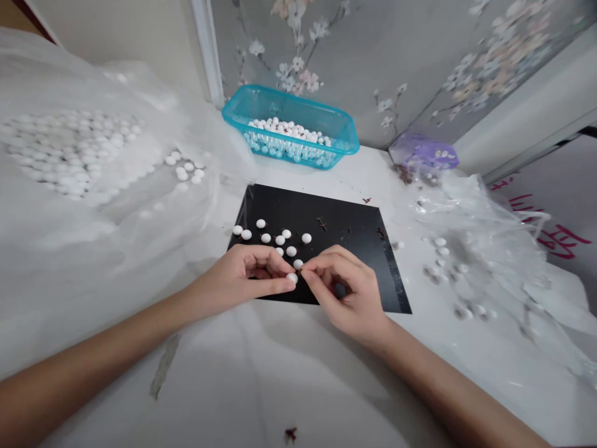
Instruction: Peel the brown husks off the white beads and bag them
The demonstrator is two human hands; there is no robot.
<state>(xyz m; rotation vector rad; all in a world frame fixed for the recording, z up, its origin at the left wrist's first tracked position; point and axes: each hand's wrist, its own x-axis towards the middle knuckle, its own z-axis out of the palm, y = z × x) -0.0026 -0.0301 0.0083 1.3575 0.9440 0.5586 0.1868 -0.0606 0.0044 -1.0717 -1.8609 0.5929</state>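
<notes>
My left hand [261, 274] pinches a small white ball [291, 279] between thumb and fingertips, above the near part of a black mat [359, 249]. Close against that ball's right side, the thumb and forefinger of my right hand [342, 283] are pressed together. A tiny dark brown bit shows at those fingertips, too small to name. Several more white balls [306, 238] lie on the mat just beyond my hands, some with brown bits at their sides. One white ball [298, 264] sits right behind the fingertips.
A blue plastic basket [347, 146] behind the mat holds many white balls. On the left lies a large clear bag [153, 230] full of them. Clear plastic bags [494, 249] and a purple packet [429, 152] lie right. Brown scraps [291, 434] dot the white table [224, 386].
</notes>
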